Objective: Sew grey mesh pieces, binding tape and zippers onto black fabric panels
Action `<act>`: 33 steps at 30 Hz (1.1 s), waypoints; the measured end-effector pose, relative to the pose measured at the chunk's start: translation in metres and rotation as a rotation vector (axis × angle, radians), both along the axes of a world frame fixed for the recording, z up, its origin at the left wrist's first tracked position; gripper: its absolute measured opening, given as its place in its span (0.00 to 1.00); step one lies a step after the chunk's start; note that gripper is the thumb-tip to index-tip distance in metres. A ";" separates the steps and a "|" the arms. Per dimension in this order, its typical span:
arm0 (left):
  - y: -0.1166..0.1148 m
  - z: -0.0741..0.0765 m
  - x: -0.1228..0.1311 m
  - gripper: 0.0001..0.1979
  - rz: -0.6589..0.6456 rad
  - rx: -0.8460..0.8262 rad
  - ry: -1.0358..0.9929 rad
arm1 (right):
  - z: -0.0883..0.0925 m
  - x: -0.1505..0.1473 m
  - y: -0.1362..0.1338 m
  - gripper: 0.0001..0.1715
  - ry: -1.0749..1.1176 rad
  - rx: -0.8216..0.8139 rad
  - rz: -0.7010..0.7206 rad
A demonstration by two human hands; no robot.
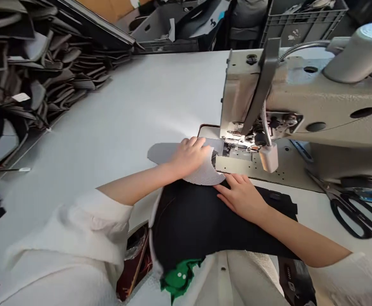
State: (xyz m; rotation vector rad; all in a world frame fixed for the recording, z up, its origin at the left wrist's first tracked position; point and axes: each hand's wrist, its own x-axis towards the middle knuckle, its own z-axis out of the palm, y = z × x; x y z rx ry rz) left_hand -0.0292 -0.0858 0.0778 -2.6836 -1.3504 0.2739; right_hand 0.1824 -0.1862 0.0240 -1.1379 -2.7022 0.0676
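Observation:
A light grey mesh fabric piece [201, 175] with a curved edge lies on the bed of a sewing machine [237, 106], just left of its needle area. My left hand [190, 157] rests on this piece, its fingers bent and closed on the fabric. Under the mesh's near edge, a large black fabric panel [198, 221] spreads over the table's front edge towards my lap. My right hand [241, 196] lies palm down on the panel with fingers stretched out, the fingertips at the mesh's right edge. The presser foot area [237, 146] is lit; the needle itself is hard to make out.
Black-handled scissors [348, 204] lie on the white table [109, 114] at the right. Stacked dark fabric pieces [55, 63] fill the left side. Grey plastic crates [303, 25] stand behind the table. A white thread cone [358, 53] sits by the machine head.

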 end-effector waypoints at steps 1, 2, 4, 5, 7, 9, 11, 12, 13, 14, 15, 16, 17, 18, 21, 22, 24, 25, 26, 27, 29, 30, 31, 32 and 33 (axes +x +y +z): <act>-0.006 0.003 0.002 0.13 -0.037 -0.023 0.011 | 0.001 -0.001 0.001 0.15 -0.025 -0.005 -0.040; -0.011 0.005 0.002 0.16 -0.071 -0.100 0.028 | 0.003 -0.003 0.003 0.13 -0.050 -0.017 -0.073; -0.016 0.008 -0.002 0.30 -0.130 -0.315 0.067 | 0.007 -0.004 0.006 0.12 -0.098 -0.060 -0.120; -0.016 0.008 -0.004 0.37 -0.150 -0.398 0.083 | 0.009 -0.004 0.007 0.12 -0.118 -0.089 -0.135; -0.012 0.005 -0.006 0.43 -0.162 -0.451 0.094 | 0.012 0.000 0.008 0.14 -0.152 -0.145 -0.162; -0.007 0.000 -0.001 0.40 -0.165 -0.409 0.078 | 0.013 0.005 0.007 0.15 -0.178 -0.184 -0.195; -0.005 -0.003 0.008 0.37 -0.181 -0.376 0.062 | 0.012 0.011 0.004 0.17 -0.195 -0.195 -0.241; -0.005 -0.003 0.012 0.36 -0.192 -0.378 0.060 | 0.012 0.013 0.002 0.19 -0.205 -0.195 -0.264; -0.006 -0.003 0.017 0.35 -0.205 -0.389 0.060 | 0.012 0.015 0.000 0.21 -0.214 -0.198 -0.285; -0.007 -0.002 0.020 0.35 -0.217 -0.400 0.062 | 0.012 0.017 -0.002 0.22 -0.222 -0.202 -0.302; -0.008 -0.001 0.023 0.35 -0.229 -0.407 0.064 | 0.012 0.018 -0.004 0.23 -0.226 -0.209 -0.314; -0.009 0.000 0.025 0.35 -0.239 -0.407 0.066 | 0.012 0.019 -0.005 0.21 -0.225 -0.215 -0.321; -0.009 0.001 0.026 0.35 -0.245 -0.401 0.068 | 0.012 0.020 -0.006 0.20 -0.219 -0.219 -0.327; -0.010 0.002 0.027 0.36 -0.250 -0.394 0.069 | 0.012 0.020 -0.006 0.19 -0.210 -0.218 -0.329; -0.009 0.002 0.027 0.36 -0.262 -0.389 0.072 | 0.011 0.020 -0.006 0.18 -0.188 -0.204 -0.327; -0.008 0.001 0.028 0.36 -0.264 -0.390 0.074 | 0.011 0.020 -0.006 0.18 -0.187 -0.203 -0.326; -0.007 0.000 0.028 0.36 -0.269 -0.392 0.074 | 0.010 0.020 -0.007 0.18 -0.191 -0.203 -0.328; -0.007 0.000 0.028 0.36 -0.268 -0.394 0.074 | 0.010 0.019 -0.007 0.18 -0.196 -0.203 -0.331; -0.006 0.000 0.028 0.36 -0.267 -0.395 0.072 | 0.010 0.019 -0.007 0.18 -0.202 -0.200 -0.337; -0.006 -0.001 0.028 0.36 -0.268 -0.395 0.069 | 0.009 0.019 -0.007 0.17 -0.207 -0.196 -0.343; -0.005 -0.002 0.028 0.37 -0.271 -0.391 0.059 | 0.009 0.020 -0.007 0.16 -0.209 -0.186 -0.350; -0.005 -0.002 0.029 0.36 -0.275 -0.387 0.054 | 0.008 0.021 -0.007 0.16 -0.206 -0.179 -0.351; -0.005 -0.003 0.030 0.36 -0.281 -0.383 0.046 | 0.007 0.023 -0.007 0.15 -0.200 -0.167 -0.352; -0.005 -0.004 0.030 0.36 -0.285 -0.378 0.037 | 0.006 0.024 -0.008 0.15 -0.193 -0.154 -0.352; -0.006 -0.004 0.032 0.36 -0.286 -0.373 0.029 | 0.005 0.026 -0.008 0.15 -0.188 -0.137 -0.352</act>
